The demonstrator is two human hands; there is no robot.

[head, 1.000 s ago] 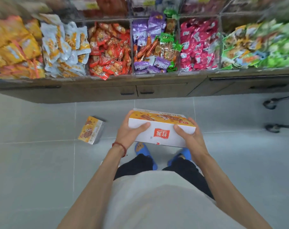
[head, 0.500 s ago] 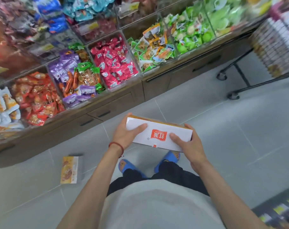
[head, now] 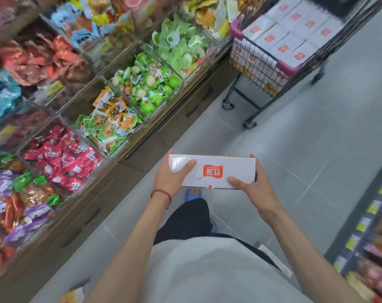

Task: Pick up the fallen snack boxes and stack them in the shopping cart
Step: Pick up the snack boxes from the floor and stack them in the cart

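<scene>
- Swung right since a moment ago: shopping cart (head: 257, 60) now nearer, ahead on the right, stacked with white boxes (head: 295, 33).
- Left grip (head: 172, 179) and right grip (head: 254, 189) clasp opposite ends of snack box (head: 233, 169), thumbs on top, above the floor (head: 295, 149).
- Fallen box (head: 73, 296) bottom left, partly cut off.

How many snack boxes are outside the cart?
2: white cardboard box held by left hand and right hand; yellow box on floor, bottom-left edge. Others may be hidden.
</scene>
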